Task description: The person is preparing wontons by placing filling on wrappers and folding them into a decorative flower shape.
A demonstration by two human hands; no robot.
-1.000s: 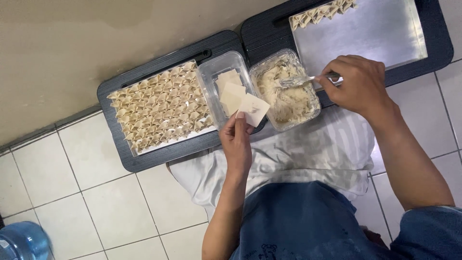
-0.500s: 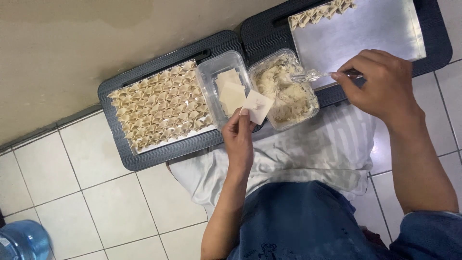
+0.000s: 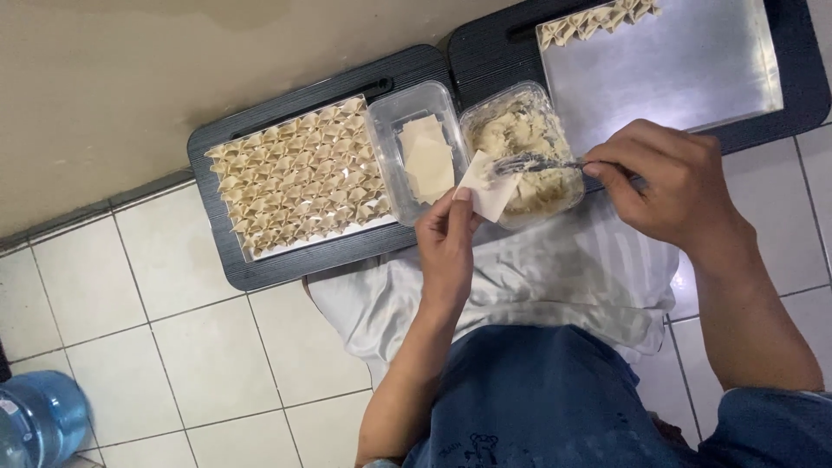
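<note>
My left hand (image 3: 448, 247) pinches a square dumpling wrapper (image 3: 486, 192) and holds it up beside the clear tub of pale filling (image 3: 529, 130). My right hand (image 3: 672, 186) grips a fork (image 3: 533, 163) by its handle; the tines carry a bit of filling and reach over the tub to the wrapper's edge. Left of the filling stands a second clear tub with a stack of square wrappers (image 3: 425, 160).
A black tray (image 3: 260, 269) on the tiled floor carries a metal sheet covered with several folded dumplings (image 3: 295, 178). A second black tray (image 3: 802, 95) holds a metal sheet (image 3: 676, 65) with one row of dumplings (image 3: 598, 19) at its far edge. A white cloth (image 3: 555, 286) covers my lap. A blue water jug (image 3: 35, 420) sits at lower left.
My right hand has drawn the fork out of the filling and brought its tines to the wrapper. My left hand has lifted the wrapper slightly toward the filling tub.
</note>
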